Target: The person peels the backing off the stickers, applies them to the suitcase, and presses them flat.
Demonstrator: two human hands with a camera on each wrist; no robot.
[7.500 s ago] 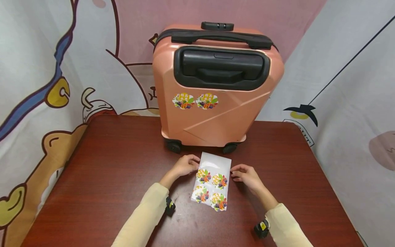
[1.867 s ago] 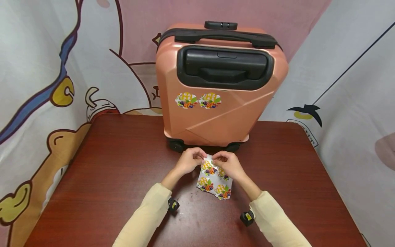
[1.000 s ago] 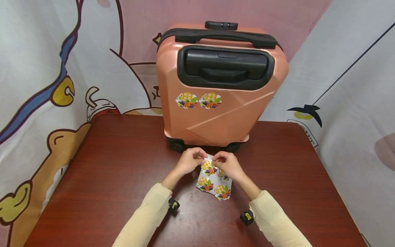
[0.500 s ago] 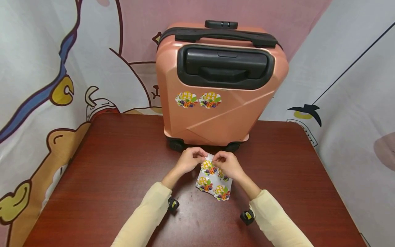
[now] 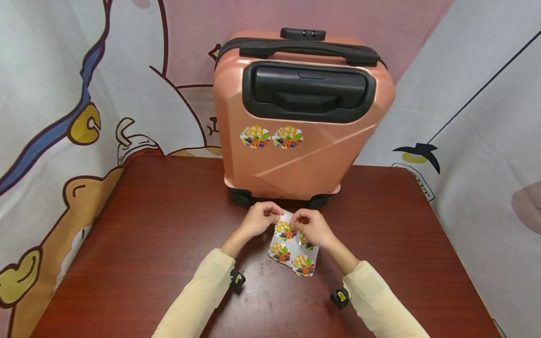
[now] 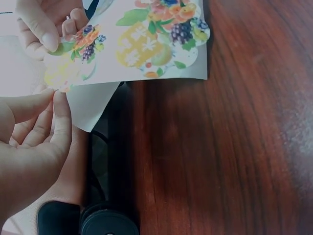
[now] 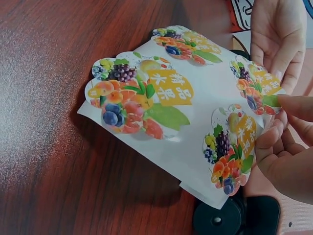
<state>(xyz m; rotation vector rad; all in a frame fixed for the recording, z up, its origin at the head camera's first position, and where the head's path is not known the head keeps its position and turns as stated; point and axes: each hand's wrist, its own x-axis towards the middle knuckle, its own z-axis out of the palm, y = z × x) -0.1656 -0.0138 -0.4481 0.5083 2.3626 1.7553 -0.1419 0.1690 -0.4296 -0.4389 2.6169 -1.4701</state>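
Observation:
A white sheet (image 5: 282, 257) bearing several round fruit stickers is held above the table before the suitcase (image 5: 287, 171), its upper part bent back. My left hand (image 5: 258, 220) pinches the sheet at one upper sticker (image 7: 254, 85), thumb against forefinger. The right hand (image 5: 314, 228) pinches the same sticker by its green-leaf side, close to the left fingertips. In the left wrist view the left hand (image 6: 32, 142) is at the yellow side of that sticker. Whether its edge has lifted from the backing, I cannot tell. Right fingers partly cover a second upper sticker in the head view.
The coral suitcase stands upright at the back of the brown table (image 5: 169, 225), its wheels (image 5: 242, 199) just beyond the hands. Two like fruit stickers, a left one (image 5: 255, 136) and a right one (image 5: 287, 137), are on its front. A cartoon-printed cloth (image 5: 139, 61) hangs behind.
Earlier the hands lay either side of the flat sheet; now both pinch its bent upper part. Over the last half second the right hand and the sheet's near edge have shifted slightly toward me.

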